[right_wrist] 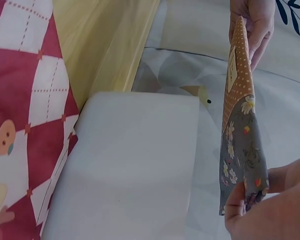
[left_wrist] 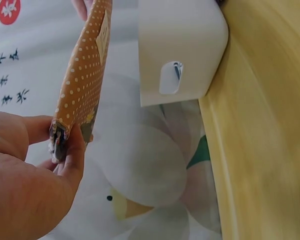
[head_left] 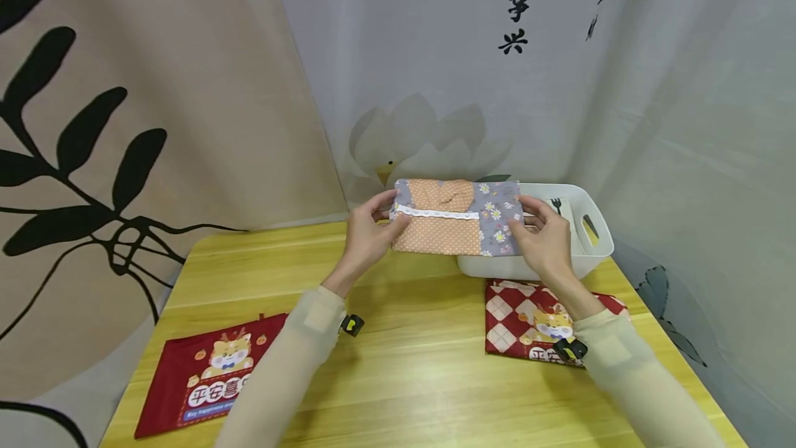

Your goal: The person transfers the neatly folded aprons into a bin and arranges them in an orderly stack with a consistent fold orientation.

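Both hands hold up a flat folded cloth [head_left: 438, 234] by its two ends. It has orange polka-dot and grey daisy-print panels, with a white lace strip across the dotted side. My left hand [head_left: 368, 237] pinches the left end between thumb and fingers. At the right end, my right hand [head_left: 544, 237] grips the floral part. In the left wrist view the cloth [left_wrist: 82, 75] appears edge-on, its layers showing at the pinched end. A small pale label [right_wrist: 232, 70] shows on its dotted back in the right wrist view.
Behind the cloth's right side stands a white plastic basket [head_left: 593, 227] with handle holes, holding a pale item with a fork print [head_left: 556, 209]. A red-and-white checked folded cloth [head_left: 506, 327] lies in front of it. A red cloth piece [head_left: 174, 379] lies at the wooden table's [head_left: 398, 379] left.
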`<action>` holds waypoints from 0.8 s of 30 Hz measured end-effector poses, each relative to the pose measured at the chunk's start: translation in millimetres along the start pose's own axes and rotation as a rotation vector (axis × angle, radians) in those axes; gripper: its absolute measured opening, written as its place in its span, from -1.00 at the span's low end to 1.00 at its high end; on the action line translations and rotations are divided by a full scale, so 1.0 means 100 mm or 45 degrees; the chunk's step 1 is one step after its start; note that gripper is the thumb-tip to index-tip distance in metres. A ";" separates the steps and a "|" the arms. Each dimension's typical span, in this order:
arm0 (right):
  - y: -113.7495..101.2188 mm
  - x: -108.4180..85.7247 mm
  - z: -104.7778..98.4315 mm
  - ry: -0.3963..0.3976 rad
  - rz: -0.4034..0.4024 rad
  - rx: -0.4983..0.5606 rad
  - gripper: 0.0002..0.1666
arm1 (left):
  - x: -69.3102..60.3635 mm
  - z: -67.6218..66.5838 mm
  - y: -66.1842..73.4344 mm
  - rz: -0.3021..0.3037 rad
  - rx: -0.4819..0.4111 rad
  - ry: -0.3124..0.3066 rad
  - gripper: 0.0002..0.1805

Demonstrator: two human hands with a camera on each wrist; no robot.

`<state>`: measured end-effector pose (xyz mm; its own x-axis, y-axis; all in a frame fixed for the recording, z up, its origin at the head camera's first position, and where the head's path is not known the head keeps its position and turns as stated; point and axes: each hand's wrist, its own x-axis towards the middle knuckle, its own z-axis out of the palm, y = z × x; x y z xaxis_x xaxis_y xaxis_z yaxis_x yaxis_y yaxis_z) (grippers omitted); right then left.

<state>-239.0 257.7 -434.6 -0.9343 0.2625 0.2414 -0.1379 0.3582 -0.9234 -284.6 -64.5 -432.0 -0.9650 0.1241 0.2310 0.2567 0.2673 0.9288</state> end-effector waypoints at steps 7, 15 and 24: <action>0.04 0.02 -0.07 0.032 0.013 -0.030 -0.38 | 0.06 0.10 0.00 -0.005 -0.007 0.003 -0.38; 0.07 0.04 -0.16 0.075 0.062 -0.022 -0.39 | 0.11 0.22 0.04 0.004 0.011 -0.011 -0.38; 0.11 0.04 -0.24 0.093 0.105 -0.065 -0.37 | 0.15 0.34 0.00 -0.003 0.036 -0.033 -0.37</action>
<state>-236.4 284.7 -436.4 -0.9150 0.3567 0.1884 -0.0433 0.3775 -0.9250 -297.0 -30.4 -437.8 -0.9639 0.1483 0.2210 0.2564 0.2944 0.9206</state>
